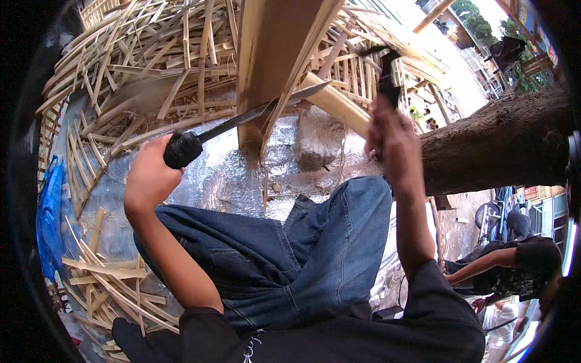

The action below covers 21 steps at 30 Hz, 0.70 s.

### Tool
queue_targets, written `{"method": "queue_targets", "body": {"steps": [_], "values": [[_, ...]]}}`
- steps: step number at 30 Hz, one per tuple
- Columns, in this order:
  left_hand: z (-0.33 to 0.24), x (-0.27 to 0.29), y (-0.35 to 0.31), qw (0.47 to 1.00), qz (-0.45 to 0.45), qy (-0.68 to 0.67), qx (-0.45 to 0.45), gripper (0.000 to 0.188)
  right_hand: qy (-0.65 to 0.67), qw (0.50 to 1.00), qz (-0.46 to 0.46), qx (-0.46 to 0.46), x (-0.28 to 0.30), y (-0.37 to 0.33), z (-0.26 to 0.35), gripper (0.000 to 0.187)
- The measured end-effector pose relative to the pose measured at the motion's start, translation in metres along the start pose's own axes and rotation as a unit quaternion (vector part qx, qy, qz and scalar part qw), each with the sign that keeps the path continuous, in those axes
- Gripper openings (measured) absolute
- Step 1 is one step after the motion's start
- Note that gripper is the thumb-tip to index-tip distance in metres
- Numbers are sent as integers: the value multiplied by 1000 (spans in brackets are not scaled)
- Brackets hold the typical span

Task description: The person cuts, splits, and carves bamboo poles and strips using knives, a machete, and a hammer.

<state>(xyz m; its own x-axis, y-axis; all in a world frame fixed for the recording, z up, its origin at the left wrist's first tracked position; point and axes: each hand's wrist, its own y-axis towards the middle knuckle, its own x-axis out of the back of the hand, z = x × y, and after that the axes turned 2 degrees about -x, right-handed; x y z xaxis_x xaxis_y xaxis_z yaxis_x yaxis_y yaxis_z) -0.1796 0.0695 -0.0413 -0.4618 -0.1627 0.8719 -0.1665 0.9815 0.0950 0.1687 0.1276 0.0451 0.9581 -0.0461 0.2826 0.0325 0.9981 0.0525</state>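
Observation:
My left hand (147,175) is closed around the black wrapped handle of a machete (236,119). Its long dark blade points right and slightly up, crossing the lower part of a wide split bamboo piece (272,45), at the pale split edge. How deep the blade sits in the bamboo, I cannot tell. Raised to the right, my right hand (396,139) grips a hammer (388,75) with a dark head, somewhat blurred and apart from the blade. Beyond the blade tip, another bamboo piece (339,106) slants down toward my right hand.
Heaps of bamboo strips (151,54) lie ahead, with more strips (115,278) at lower left. A stone block (319,138) rests on the silvery ground sheet (224,175). A thick log (496,145) stretches along the right. Another person (514,266) is at far right, near a blue tarp-free walkway.

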Motion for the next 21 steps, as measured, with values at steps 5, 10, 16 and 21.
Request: {"method": "queue_targets", "body": {"steps": [5,10,16,21], "values": [[-22,5,7,999,35,-6,-1,51,-20,977,-33,211,-5,34,-68,28],[2,-5,-1,1000,-5,7,-7,50,-45,998,13,-52,4,20,-33,35],[-8,0,9,1000,16,-5,-4,52,85,967,-108,214,-12,24,-36,28],[10,-1,4,999,-13,33,2,51,-131,983,120,-48,-17,15,-36,27]]}}
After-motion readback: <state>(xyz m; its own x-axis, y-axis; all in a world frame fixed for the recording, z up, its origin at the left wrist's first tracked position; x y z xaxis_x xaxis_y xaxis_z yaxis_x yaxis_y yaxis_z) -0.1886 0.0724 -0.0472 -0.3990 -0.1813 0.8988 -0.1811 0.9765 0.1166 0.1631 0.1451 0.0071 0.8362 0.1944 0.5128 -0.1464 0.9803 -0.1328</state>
